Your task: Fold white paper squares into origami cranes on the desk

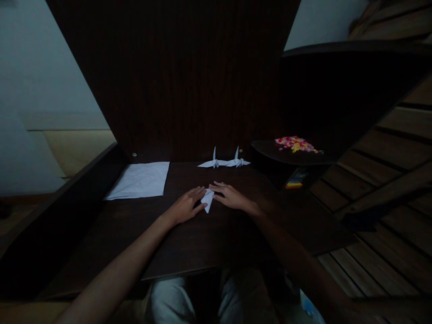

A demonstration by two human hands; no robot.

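Observation:
A small piece of folded white paper (208, 203) lies on the dark desk with its point towards me. My left hand (187, 205) rests at its left edge, fingers stretched flat and the thumb touching the paper. From the right, my right hand (230, 197) reaches over its upper corner with the fingers apart. Parts of the paper are hidden under my fingertips. Behind it, against the back panel, two white origami cranes (215, 164) (239, 162) stand side by side.
A stack of white paper sheets (141, 180) lies at the desk's left. Small colourful pieces (297, 144) are heaped on a curved corner shelf (270, 150) at the right. Below that shelf is a small box-like item with a yellow stripe (294, 185). A raised side panel (64, 211) bounds the left.

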